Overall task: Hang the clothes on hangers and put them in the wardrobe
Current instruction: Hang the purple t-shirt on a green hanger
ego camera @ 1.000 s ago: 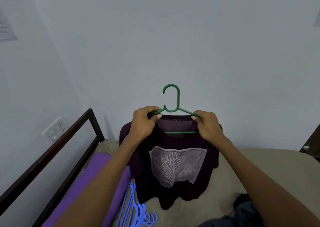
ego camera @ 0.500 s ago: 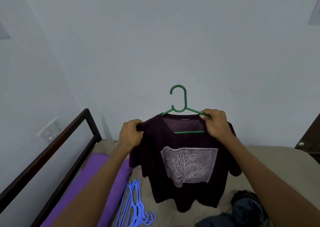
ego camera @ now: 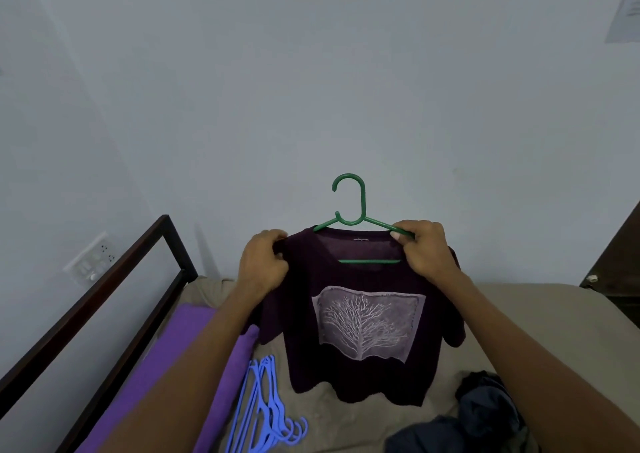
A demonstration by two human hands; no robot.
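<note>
A bed point(ego camera: 519, 317) lies below a dark purple shirt point(ego camera: 363, 366) held up on a green hanger point(ego camera: 360, 217) — the left hand point(ego camera: 265, 265) pinches its shoulder, the right hand point(ego camera: 424, 250) curls round hanger and collar — above blue hangers point(ego camera: 266, 411).

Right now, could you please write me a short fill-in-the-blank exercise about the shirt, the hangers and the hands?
1. The dark purple T-shirt hangs on a hanger coloured ____.
2. The right hand grips the hanger's arm, while the left hand holds the shirt's ____.
3. The spare hangers lying on the bed are coloured ____.
4. The pale print on the shirt's front shows a ____.

Missing words: green; shoulder; blue; tree
</note>
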